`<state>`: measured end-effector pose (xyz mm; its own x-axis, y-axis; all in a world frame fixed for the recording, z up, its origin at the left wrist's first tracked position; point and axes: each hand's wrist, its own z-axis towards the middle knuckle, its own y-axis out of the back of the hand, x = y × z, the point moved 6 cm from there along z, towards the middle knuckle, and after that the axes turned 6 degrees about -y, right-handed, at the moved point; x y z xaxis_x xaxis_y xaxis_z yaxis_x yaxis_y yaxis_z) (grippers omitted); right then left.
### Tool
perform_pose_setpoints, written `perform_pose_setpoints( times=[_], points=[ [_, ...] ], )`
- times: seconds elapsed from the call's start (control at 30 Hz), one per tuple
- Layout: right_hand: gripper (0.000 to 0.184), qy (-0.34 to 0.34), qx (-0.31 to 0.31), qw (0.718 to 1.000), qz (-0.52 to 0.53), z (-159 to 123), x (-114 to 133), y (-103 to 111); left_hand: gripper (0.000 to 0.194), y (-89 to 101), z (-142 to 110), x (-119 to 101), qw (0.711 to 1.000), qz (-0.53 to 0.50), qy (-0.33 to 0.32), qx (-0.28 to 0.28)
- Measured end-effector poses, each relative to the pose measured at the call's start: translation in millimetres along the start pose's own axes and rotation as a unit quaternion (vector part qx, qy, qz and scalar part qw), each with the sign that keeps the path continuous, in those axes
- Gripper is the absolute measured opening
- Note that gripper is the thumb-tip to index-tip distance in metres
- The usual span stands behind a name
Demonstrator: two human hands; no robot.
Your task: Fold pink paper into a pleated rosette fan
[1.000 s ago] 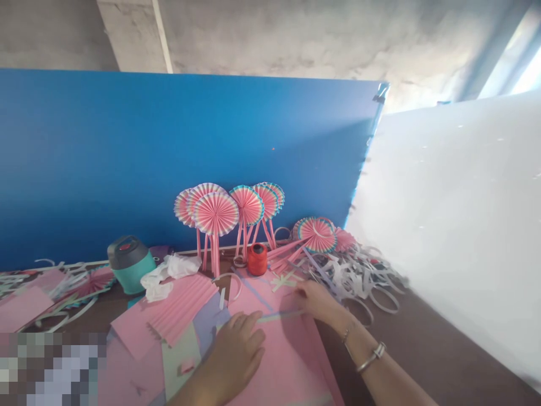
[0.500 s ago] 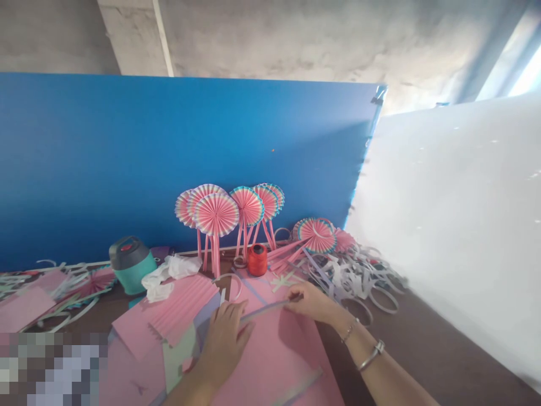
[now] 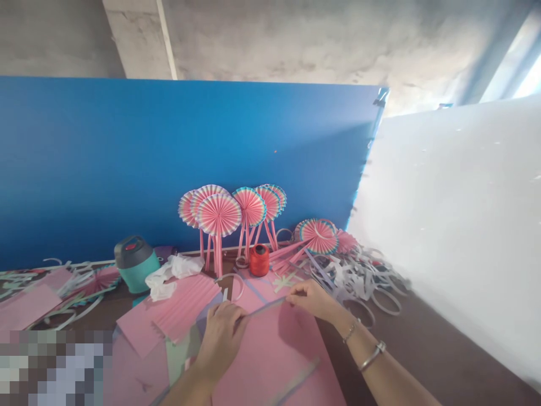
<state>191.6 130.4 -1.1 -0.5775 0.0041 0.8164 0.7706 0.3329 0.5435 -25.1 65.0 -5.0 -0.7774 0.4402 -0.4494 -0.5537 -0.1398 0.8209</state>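
My left hand point(image 3: 222, 332) and my right hand point(image 3: 310, 300) are closed on the two ends of a narrow bluish-grey paper strip point(image 3: 267, 307). The strip spans between them at a slant, right end farther away, over a pink paper sheet point(image 3: 270, 349). Whether it is joined to that sheet I cannot tell. A second pale strip point(image 3: 298, 382) crosses the pink sheet nearer to me. Beyond my hands lie small pale-green strips point(image 3: 285, 282) and a red thread spool point(image 3: 259, 260). Pleated pink paper point(image 3: 190, 304) rests left of my left hand.
Round pleated paper fans point(image 3: 218, 215) lean upright against the blue panel point(image 3: 169, 141). A teal container point(image 3: 137, 268) stands at left beside crumpled white plastic point(image 3: 173, 273). Tangled white strips point(image 3: 359, 276) and another fan point(image 3: 316, 235) lie at right, by a white panel point(image 3: 456, 225).
My left hand went from lying spread on the paper to gripping the strip's left end. My right hand moved slightly left, and the strip now slants between both hands.
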Motion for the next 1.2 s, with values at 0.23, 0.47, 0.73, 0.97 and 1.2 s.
perform_pose_setpoints(
  times=[0.23, 0.47, 0.73, 0.97, 1.2],
  points=[
    [0.033, 0.003, -0.015, 0.999, 0.043, 7, -10, -1, 0.024, -5.1, 0, 8, 0.999, -0.042, 0.022, 0.008],
    [0.042, 0.033, -0.118, 0.991, 0.046, 16, -19, 17, 0.025, -9.9, 2, 20, 0.997, -0.056, 0.059, 0.018],
    [0.039, 0.168, -0.159, 0.968, -0.092, 16, -10, -5, 0.028, -18.5, -2, 30, 0.998, -0.053, 0.037, 0.020],
    [0.024, 0.172, -0.206, 0.961, -0.058, -1, 14, 6, 0.028, -18.7, -2, 26, 0.999, -0.044, 0.003, 0.011],
    [0.053, 0.099, 0.363, 0.926, -0.004, -95, 43, -57, 0.028, -18.8, -3, 25, 0.999, -0.036, -0.032, -0.003]
  ],
)
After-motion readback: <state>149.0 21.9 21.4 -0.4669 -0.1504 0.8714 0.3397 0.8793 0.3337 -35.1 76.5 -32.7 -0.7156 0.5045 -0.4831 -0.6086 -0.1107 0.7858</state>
